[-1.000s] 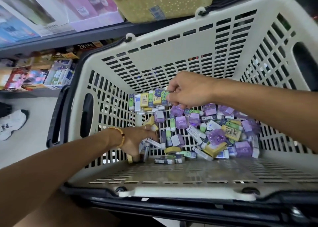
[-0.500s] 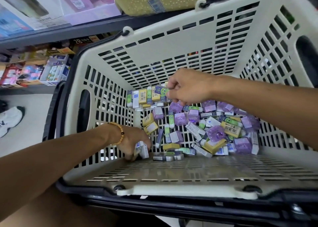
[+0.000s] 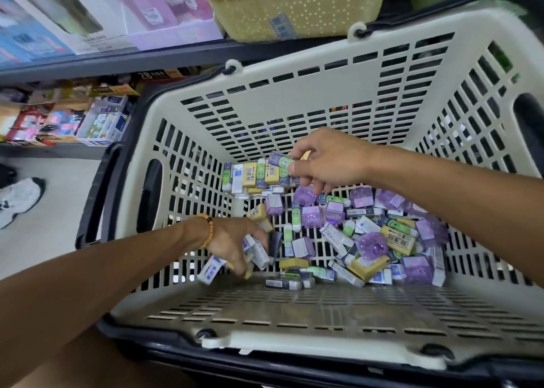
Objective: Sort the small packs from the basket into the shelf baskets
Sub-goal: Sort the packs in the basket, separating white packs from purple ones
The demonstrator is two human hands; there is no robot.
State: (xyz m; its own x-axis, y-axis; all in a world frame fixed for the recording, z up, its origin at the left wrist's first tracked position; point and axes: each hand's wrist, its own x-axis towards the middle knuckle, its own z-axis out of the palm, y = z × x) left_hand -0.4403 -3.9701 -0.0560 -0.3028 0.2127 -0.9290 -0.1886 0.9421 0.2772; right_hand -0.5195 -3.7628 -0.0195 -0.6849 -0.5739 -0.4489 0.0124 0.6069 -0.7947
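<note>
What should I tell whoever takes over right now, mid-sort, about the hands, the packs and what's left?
Left hand: down in the shopping basket, grip closed on several white packs.
Right hand: above the pile, pinching a purple-and-green pack, beside a row of packs lined up at the far wall.
Loose packs cover the basket floor: purple cubes, yellow, white and green ones.
Yellow shelf basket sits on the shelf behind; its inside is hidden.
Done: some packs gathered by kind. Left: nearly the whole pile, and moving packs to the shelf baskets.
</note>
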